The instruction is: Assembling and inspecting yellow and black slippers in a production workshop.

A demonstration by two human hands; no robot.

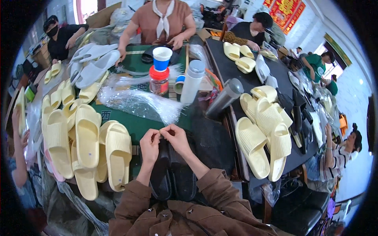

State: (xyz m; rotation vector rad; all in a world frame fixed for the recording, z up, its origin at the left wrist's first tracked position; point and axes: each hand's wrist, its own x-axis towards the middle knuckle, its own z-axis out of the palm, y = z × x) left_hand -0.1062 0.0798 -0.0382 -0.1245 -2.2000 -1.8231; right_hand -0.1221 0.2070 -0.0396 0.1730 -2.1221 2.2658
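Black slippers (185,179), one pair, lie side by side directly below the hands and between the forearms, at the near edge of the table, rounded ends toward the person's body. The wrists partly cover their far ends; whether either hand touches them cannot be told.

Left hand (149,145): fingers curled, thumb and forefinger brought narrowly together. Right hand (175,137): likewise a narrow pinch, its tips meeting or nearly meeting those of the left. Anything held between the fingertips is too small to make out.

Just beyond the fingertips, the gathered end of a fan of clear plastic strands (136,103) points toward the hands, spread over the green tabletop (136,131). Behind it: a blue-and-white paper cup (161,59) set on a red-lidded jar (159,83), with a pale tumbler (193,83) upright to the right and a grey tumbler (224,98) leaning in view.

Left of the hands: piled cream slides (87,135), grey slides (97,70) beyond. Right: a second cream heap (252,145) on a black table (220,59). Opposite, a co-worker in a rust-coloured top (147,21) has both hands near a dark slipper.
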